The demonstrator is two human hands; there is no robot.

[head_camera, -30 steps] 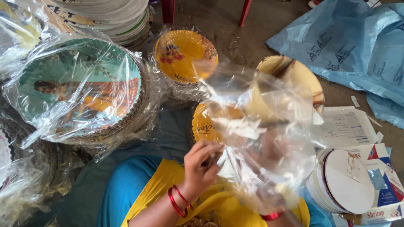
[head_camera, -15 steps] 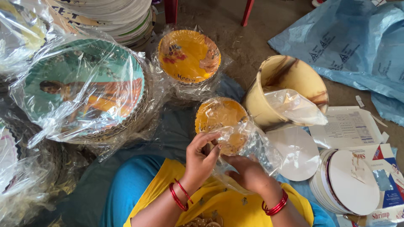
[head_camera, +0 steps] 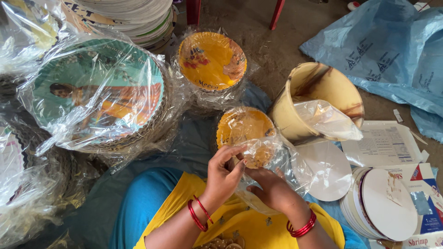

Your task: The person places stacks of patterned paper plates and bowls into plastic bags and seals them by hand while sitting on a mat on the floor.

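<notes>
My left hand (head_camera: pixel 224 174) and my right hand (head_camera: pixel 272 186) meet over my lap and both pinch a clear plastic bag (head_camera: pixel 272 159) with a small yellow paper plate inside it. Just beyond my fingers lies a small stack of yellow plates (head_camera: pixel 244 125) under the same crinkled plastic. Red bangles ring both wrists. A white paper disc (head_camera: pixel 330 169) lies to the right of the bag.
A wrapped stack of yellow bowls (head_camera: pixel 211 62) and a large wrapped stack of teal picture plates (head_camera: pixel 99 94) sit ahead left. A cream bucket (head_camera: pixel 318 99) holds clear bags. White discs in a box (head_camera: pixel 385 203), printed sheets and a blue plastic sheet (head_camera: pixel 387 46) lie to the right.
The bag was held up wide and billowing in front of the camera; it has come down over the small plates, and both hands have drawn together low over my lap, gripping it.
</notes>
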